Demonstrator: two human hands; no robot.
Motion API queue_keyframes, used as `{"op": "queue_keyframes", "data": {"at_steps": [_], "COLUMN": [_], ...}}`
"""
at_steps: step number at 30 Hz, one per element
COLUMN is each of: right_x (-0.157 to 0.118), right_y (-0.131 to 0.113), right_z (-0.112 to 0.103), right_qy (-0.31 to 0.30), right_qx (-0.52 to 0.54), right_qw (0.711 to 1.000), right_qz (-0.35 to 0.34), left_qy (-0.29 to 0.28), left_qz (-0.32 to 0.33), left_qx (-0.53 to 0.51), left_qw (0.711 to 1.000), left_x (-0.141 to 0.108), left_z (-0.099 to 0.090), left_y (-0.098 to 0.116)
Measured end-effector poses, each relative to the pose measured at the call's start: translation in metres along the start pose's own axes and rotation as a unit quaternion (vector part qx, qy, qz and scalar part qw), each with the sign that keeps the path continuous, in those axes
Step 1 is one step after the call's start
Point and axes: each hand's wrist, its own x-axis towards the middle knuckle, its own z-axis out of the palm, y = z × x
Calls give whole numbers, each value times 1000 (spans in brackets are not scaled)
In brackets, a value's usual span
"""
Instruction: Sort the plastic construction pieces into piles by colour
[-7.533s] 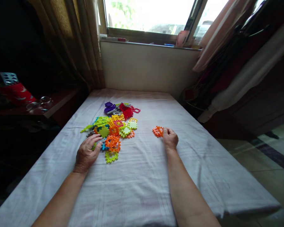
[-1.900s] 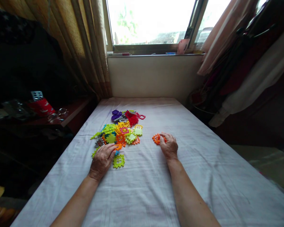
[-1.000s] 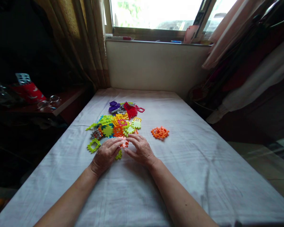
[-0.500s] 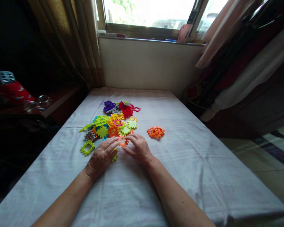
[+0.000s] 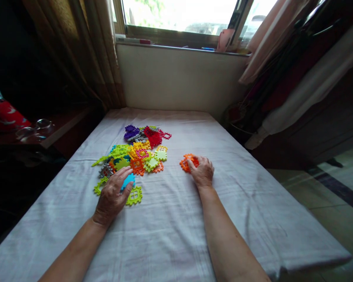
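My left hand (image 5: 112,192) is at the near edge of a heap of colourful interlocking plastic tiles (image 5: 137,165). Its thumb and fingers are apart, above a blue tile (image 5: 128,181). A lime-green window tile (image 5: 134,196) lies just beside the thumb, and another lime-green frame tile (image 5: 99,185) is partly covered by the hand. Off to the right, my right hand (image 5: 202,171) has its thumb and fingers around an orange tile at a small orange pile (image 5: 184,162). The fingers hide part of that pile.
Purple tiles (image 5: 131,132) and red tiles (image 5: 153,136) lie behind the heap. A pale sheet (image 5: 170,235) covers the table. Glasses (image 5: 35,129) and a red container (image 5: 6,114) stand on a side surface at left. Clothes (image 5: 294,94) hang at right.
My right hand has moved right with an orange tile from beside the heap to the orange pile. My left hand has let go of that tile and drawn back left.
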Motion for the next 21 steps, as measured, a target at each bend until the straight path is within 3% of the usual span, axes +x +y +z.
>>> {"op": "queue_keyframes", "data": {"at_steps": [6, 10, 16, 21], "right_x": [0, -8, -40, -50], "right_y": [-9, -27, -69, -83], "right_z": [-6, -9, 1, 6], "right_qy": [-10, -31, -164, -209], "right_qx": [-14, 18, 66, 27], "right_qw": [1000, 997, 956, 945], "right_qz": [-8, -69, -236, -250], "left_qy": [29, 32, 33, 31], "left_qz": [-45, -55, -79, -88], "left_qx": [4, 19, 9, -10], "left_qw": [999, 998, 996, 996], "left_x": [-1, -2, -5, -5], "left_z": [-5, -6, -4, -4], "left_y": [-11, -19, -27, -26]}}
